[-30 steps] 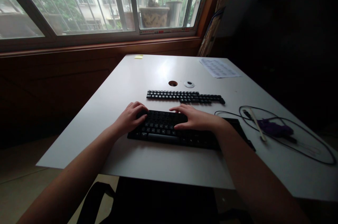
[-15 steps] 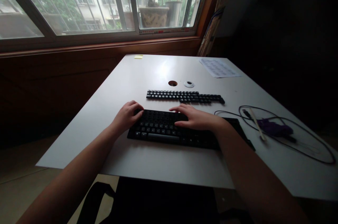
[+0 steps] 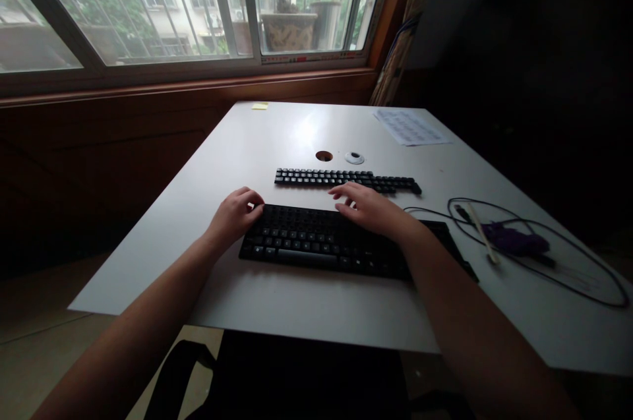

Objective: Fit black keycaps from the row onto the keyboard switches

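A black keyboard lies on the white table in front of me. Its lower rows carry keycaps, while the upper rows look dark and bare. My left hand pinches the keyboard's far left corner between thumb and fingers. Just beyond the keyboard, loose black keycaps are laid out in rows. My right hand hovers over the keyboard's far edge, its fingers stretched toward those keycaps and the thumb apart. Nothing shows between its fingers. The right forearm hides part of the keyboard's right side.
To the right, a black cable loops around a purple cloth and a light-handled brush. Printed paper lies at the far right, a yellow note at the far left. A round hole and a white ring sit beyond the keycaps.
My right hand has moved up and away from the keyboard's keys toward the loose keycaps. My left hand stays at the corner, shifted slightly left.
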The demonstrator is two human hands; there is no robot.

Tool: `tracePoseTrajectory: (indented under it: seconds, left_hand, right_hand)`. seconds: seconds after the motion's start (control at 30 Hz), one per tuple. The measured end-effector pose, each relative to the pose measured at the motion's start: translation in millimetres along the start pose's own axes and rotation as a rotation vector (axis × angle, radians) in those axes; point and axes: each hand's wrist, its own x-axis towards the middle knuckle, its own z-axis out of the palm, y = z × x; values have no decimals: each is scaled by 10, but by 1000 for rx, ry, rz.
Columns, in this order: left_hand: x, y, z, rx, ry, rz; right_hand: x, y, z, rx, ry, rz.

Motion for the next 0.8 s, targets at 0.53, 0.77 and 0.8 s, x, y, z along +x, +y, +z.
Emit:
tracePoseTrajectory:
  seconds: [0.53, 0.77, 0.8]
  left_hand:
    - [4, -3, 4, 10, 9, -1]
    - [5, -8, 1, 28, 8, 2]
    - [6, -8, 0, 26, 6, 2]
  right_hand:
    - [21, 197, 93, -129, 103, 122]
    - [24, 124, 35, -113, 107, 128]
    - [26, 114, 27, -110, 106, 120]
